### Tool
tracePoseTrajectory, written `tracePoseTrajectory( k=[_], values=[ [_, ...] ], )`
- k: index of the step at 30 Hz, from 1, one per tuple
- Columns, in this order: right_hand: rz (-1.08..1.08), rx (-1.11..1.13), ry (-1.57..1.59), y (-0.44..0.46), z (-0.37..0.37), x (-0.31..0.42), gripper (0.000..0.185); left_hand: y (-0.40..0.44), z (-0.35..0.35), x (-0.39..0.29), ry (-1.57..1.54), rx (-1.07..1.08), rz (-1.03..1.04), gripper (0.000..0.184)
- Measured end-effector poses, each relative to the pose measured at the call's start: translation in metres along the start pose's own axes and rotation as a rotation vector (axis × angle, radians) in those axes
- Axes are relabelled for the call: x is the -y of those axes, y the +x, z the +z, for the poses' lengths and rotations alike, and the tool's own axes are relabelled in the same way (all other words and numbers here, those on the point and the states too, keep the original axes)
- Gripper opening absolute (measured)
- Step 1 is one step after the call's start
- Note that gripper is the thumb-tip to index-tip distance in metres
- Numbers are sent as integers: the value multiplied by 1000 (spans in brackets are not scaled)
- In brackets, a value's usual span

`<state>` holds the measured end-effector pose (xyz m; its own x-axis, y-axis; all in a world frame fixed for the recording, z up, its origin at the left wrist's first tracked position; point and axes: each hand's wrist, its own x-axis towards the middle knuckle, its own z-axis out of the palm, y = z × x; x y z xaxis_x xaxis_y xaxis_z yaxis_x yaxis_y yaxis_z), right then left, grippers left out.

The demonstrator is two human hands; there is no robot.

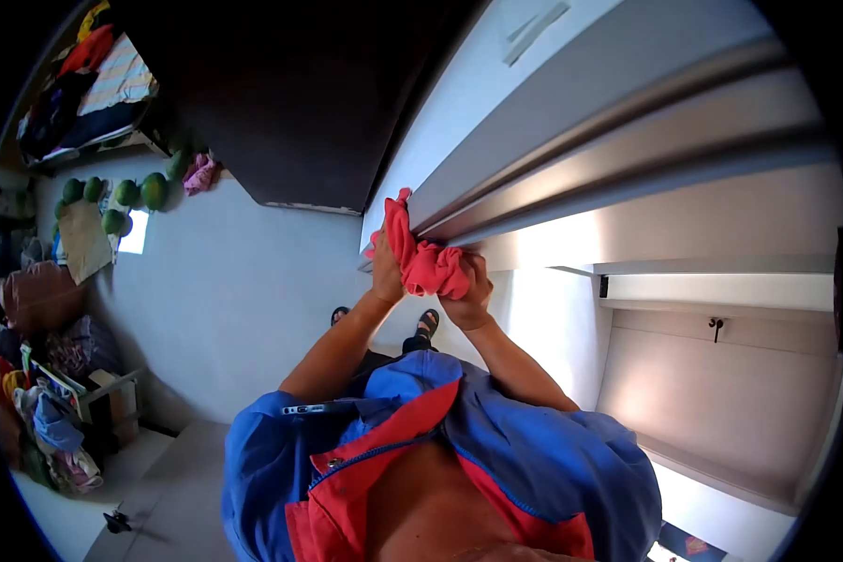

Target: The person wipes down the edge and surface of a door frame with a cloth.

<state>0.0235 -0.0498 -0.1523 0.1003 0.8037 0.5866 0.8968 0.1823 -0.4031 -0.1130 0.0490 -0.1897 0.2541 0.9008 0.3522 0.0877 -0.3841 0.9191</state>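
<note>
A bunched red cloth point(421, 258) is between both of my hands, pressed up against the lower end of a grey grooved frame point(571, 178). My left hand point(386, 270) grips the cloth on its left side, with the fingers partly hidden behind the fabric. On the other side my right hand point(471, 292) is closed on the cloth's right end, close to the frame's edge. One corner of the cloth sticks up above my left hand.
A dark panel point(290, 103) stands at upper left. Several green round fruits point(155, 191) lie on the floor by a cardboard sheet point(84, 242). Piled clothes point(56, 421) and bags are at far left. A pale door point(712, 384) with a handle is at right.
</note>
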Motion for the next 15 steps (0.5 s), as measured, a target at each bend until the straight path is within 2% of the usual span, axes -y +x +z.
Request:
tracePoseTrajectory(
  k=[2, 4, 5, 8, 9, 10, 12, 13, 14, 15],
  values=[
    [2, 24, 35, -8, 10, -4, 53, -14, 1, 11, -16, -32, 1, 84],
    [85, 75, 27, -7, 10, -1, 50, -22, 0, 18, -82, 17, -153, 86],
    [96, 63, 46, -6, 5, 0, 51, -23, 2, 20, -8, -20, -77, 86],
    [43, 8, 103, 19, -29, 6, 53, 8, -7, -35, -106, -40, -34, 86],
    [-121, -71, 142, 38, -43, 9, 52, 17, -7, -35, -131, -14, 13, 86],
    [-125, -80, 149, 50, -53, 15, 52, 23, -9, -43, -123, -16, 21, 86],
    [-202, -243, 190, 69, -78, 20, 55, 40, -13, -78, -126, -23, 18, 85],
    [-201, -267, 199, 75, -89, 18, 56, 48, -13, -95, -105, -78, 125, 85],
    [-207, -290, 202, 81, -101, 17, 56, 48, -9, -101, -97, -72, 147, 85],
    [-213, -333, 181, 85, -114, 16, 55, 44, -6, -107, 47, -118, 235, 85]
  ],
)
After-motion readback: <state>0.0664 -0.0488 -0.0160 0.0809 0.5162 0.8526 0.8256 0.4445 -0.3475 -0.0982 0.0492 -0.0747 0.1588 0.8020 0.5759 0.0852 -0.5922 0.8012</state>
